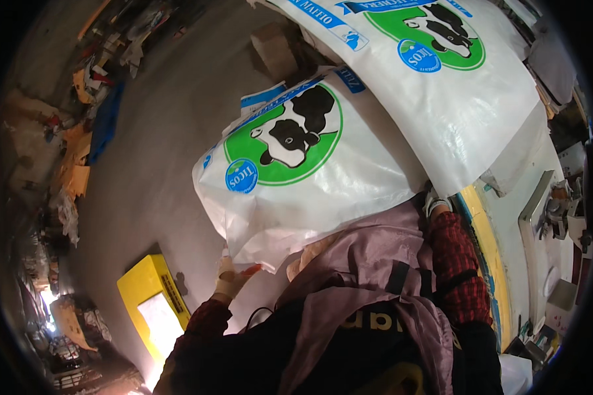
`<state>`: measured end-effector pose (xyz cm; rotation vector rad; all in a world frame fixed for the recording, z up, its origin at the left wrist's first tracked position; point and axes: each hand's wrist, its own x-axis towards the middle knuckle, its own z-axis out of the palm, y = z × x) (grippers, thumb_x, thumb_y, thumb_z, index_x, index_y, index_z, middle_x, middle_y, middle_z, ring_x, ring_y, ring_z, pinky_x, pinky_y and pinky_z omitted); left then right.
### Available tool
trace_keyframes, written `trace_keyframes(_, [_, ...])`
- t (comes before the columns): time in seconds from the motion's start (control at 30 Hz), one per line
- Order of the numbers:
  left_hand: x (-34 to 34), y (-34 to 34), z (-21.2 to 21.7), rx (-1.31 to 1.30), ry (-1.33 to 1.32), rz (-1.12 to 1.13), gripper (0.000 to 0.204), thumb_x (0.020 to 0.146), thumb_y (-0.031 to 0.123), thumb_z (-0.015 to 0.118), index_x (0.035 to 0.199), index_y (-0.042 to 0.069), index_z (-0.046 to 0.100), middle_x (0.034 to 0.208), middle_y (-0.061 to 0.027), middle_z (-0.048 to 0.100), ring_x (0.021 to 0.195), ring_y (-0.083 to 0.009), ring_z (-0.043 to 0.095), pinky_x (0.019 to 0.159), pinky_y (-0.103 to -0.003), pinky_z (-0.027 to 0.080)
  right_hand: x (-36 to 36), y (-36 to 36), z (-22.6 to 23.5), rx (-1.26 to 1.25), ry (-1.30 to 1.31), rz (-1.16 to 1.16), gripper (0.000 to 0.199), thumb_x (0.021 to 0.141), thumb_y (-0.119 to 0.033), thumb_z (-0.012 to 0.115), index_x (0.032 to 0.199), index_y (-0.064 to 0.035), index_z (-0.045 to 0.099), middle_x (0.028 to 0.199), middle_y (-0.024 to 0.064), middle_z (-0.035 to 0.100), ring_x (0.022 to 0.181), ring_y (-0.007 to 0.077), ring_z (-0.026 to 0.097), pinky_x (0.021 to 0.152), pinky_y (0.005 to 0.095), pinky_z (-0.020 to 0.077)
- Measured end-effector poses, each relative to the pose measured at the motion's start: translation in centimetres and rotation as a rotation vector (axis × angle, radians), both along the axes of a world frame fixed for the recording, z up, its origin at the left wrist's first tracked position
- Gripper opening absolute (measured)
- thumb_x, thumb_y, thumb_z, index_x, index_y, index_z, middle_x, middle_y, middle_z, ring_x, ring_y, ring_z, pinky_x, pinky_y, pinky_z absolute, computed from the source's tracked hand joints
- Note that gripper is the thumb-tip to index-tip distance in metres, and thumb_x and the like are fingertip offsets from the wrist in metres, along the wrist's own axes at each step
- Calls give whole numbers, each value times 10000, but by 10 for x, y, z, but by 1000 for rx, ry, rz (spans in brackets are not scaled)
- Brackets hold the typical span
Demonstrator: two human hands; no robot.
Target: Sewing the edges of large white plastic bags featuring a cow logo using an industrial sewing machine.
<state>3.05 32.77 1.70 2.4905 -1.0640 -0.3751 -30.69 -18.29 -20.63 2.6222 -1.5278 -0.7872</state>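
A large white plastic sack [362, 158] with a black-and-white cow in a green circle hangs in front of my body. My left hand [229, 280], in a pale glove, pinches its lower left corner. The right hand [436, 203], also in a light glove, is at the sack's lower right, where a second sack [468, 112] of the same print overlaps it. Those right fingers are hidden behind the plastic, so their grip does not show. The second sack drapes over a table edge at the upper right.
A yellow box-like object [145, 283] stands on the grey floor [138, 164] at left. Scraps line the far left, beside a blue sheet [105, 125]. A cardboard box [275, 49] sits beyond the sacks. The yellow-edged table [486, 243] at right bears machine parts [555, 217].
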Motion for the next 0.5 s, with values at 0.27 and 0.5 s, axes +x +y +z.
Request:
trace_keyframes(0.27, [-4, 42, 16, 340, -336, -124, 237, 767, 203, 626, 955, 83, 545, 673, -117, 588, 664, -289, 597, 600, -453, 453, -8, 2, -6, -93, -56, 121, 402, 860, -241, 462, 1216, -66, 520, 1312, 155, 454, 1186, 346, 447, 992, 444, 369])
trace_keyframes(0.5, [-25, 22, -10, 815, -393, -162, 533, 681, 217, 654, 1162, 93, 458, 1077, -93, 527, 1074, -275, 458, 835, -427, 389, 31, 11, 37, 0, -41, 122, 376, 891, -246, 384, 1200, -93, 532, 1271, 164, 484, 1167, 301, 463, 989, 407, 372])
